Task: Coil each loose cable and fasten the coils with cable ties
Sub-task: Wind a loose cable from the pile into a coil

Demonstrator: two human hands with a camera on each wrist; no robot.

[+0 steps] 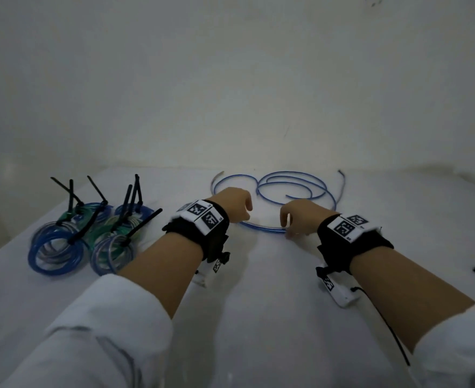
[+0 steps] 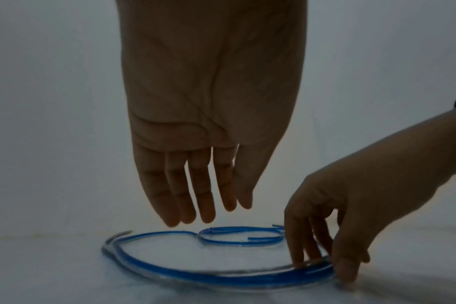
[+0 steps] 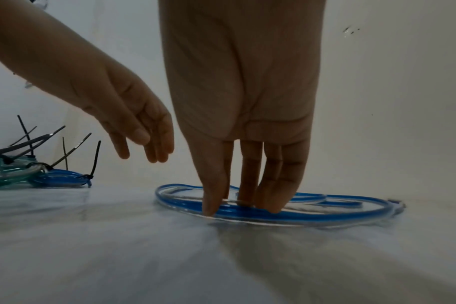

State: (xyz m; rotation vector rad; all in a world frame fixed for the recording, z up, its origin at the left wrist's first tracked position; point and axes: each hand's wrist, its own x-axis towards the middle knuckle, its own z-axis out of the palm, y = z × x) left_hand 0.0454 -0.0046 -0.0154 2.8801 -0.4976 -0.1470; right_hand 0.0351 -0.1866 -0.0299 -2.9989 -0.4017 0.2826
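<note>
Fingertips [image 3: 210, 206] of the right grip [image 1: 303, 217] pinch the blue cable [image 1: 261, 228], its loops lying beyond; left grip [image 1: 233, 203] hovers spread alongside.

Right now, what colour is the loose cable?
The cable is blue, clearest in the right wrist view.

loose cable [image 1: 258, 227] on table [image 1: 258, 303] centre, tied coils [image 1: 91, 236] to its left, right hand [image 1: 300, 217] on its near arc
</note>
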